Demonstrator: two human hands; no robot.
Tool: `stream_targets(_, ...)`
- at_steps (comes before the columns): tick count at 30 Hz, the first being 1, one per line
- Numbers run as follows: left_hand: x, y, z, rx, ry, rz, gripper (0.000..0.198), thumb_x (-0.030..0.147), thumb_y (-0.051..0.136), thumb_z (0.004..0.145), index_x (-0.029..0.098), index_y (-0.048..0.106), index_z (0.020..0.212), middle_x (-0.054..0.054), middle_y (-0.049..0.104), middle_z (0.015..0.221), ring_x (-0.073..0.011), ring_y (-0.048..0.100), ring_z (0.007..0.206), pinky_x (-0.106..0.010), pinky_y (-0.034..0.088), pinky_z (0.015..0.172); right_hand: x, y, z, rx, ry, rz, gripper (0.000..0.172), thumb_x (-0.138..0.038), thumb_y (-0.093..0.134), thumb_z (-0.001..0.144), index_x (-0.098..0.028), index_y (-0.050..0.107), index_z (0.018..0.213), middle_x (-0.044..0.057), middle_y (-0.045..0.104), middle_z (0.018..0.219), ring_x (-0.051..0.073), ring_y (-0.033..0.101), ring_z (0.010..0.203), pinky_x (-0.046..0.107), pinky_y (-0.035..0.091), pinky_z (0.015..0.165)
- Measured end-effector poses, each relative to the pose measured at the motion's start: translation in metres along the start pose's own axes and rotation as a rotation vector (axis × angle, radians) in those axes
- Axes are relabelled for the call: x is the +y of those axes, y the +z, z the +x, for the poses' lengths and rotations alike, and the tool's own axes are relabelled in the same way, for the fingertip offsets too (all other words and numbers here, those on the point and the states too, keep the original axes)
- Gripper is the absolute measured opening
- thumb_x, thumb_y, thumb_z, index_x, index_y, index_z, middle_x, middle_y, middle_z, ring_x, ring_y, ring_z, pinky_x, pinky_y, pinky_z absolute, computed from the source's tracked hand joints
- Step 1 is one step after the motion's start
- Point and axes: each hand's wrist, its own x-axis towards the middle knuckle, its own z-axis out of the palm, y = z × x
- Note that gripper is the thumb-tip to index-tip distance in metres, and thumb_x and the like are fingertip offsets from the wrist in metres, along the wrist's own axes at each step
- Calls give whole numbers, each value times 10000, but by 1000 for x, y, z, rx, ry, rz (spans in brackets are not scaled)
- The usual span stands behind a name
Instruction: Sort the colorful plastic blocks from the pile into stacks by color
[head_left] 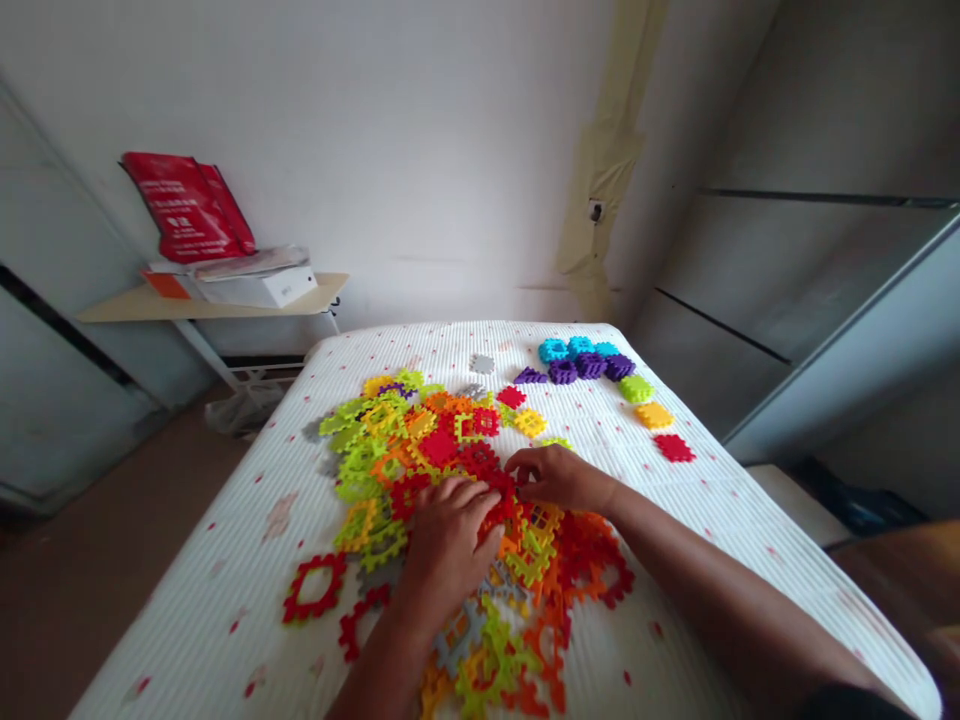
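A heap of interlocking plastic puzzle tiles (439,446) in red, orange, yellow, lime and grey covers the middle of the bed. My left hand (454,535) lies over the heap, its fingers stretched across red tiles and slightly apart. Just right of it, my right hand (559,478) reaches in with its fingers curled toward the thumb, at the edge of the red pieces. Whatever lies between those fingertips is too hidden to name. A red square frame tile (315,588) rests apart at the heap's left. Below the hands, grey, lime and orange tiles overlap.
Stacks of blue tiles (553,349) and purple tiles (562,371) stand at the far right. Lime (637,388), yellow (654,415) and red stacks (673,447) line the right side. A grey tile (482,364) lies beyond the heap. A shelf (225,309) bears a red bag (187,208).
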Motion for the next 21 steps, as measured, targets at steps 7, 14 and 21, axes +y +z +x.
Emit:
stream_targets(7, -4, 5, 1, -7, -9, 27, 354, 189, 534, 746, 229, 635, 1082, -58, 658, 1074, -253, 538, 1011, -458, 382, 869, 15, -5, -12, 84, 24, 351, 314, -123, 564, 656, -165, 629, 960, -42, 561, 663, 73, 459, 556, 184, 353, 515)
stream_targets(14, -5, 7, 1, 28, -5, -6, 432, 65, 434, 740, 217, 634, 1092, -50, 661, 1038, -212, 547, 968, -417, 407, 889, 24, -23, -24, 164, -5, 350, 214, -118, 483, 652, -156, 621, 810, -27, 566, 685, 89, 478, 608, 201, 383, 570)
stream_targets(21, 2, 5, 0, -45, 143, -34, 577, -7, 424, 718, 303, 585, 1177, -15, 623, 1196, -229, 486, 1130, -469, 339, 968, 17, -31, -30, 193, 219, -246, 311, -177, 577, 705, -192, 664, 1003, 39, 667, 870, 157, 593, 735, 260, 435, 680)
